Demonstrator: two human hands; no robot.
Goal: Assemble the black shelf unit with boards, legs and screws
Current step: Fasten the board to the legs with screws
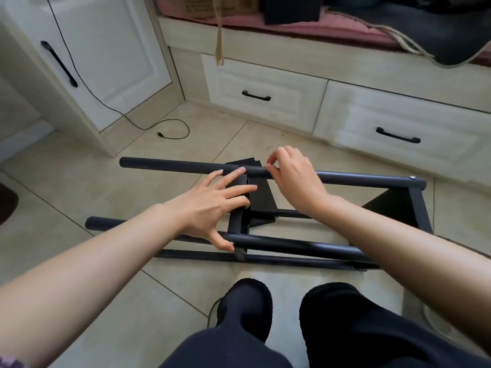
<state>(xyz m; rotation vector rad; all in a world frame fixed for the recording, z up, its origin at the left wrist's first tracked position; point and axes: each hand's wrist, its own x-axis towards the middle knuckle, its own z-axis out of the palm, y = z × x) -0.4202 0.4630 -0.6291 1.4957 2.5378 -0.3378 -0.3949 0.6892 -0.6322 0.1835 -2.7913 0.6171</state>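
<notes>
1. The half-built shelf unit (pixel 292 235) lies on its side on the tiled floor (pixel 106 181), just in front of the seated person's knees, its long round legs running crosswise.
2. The left hand (pixel 212 205) lies spread and flat over a black board (pixel 261 197) in the middle of the frame. Its straight fingers press the board's edge and reach the far leg (pixel 172 165), and its thumb touches the near leg (pixel 292 244). It grips nothing.
3. The right hand (pixel 292 173) sits just beyond the left one's fingertips, thumb and forefinger pinched together on top of the far leg. I'd guess it is turning in a small screw, but the thing itself is too small to see.
4. Off to the right hand's outer side, another board (pixel 414 205) already stands fixed between the legs, with a screw head (pixel 412 177) showing on the far leg's end.
5. The frame looks stiff and fairly light: metal tubes and thin panels. The round legs would roll and slip, so I'd hold a leg close beside a joint. The loose board likely shifts until screwed, so flat pressure suits it.
</notes>
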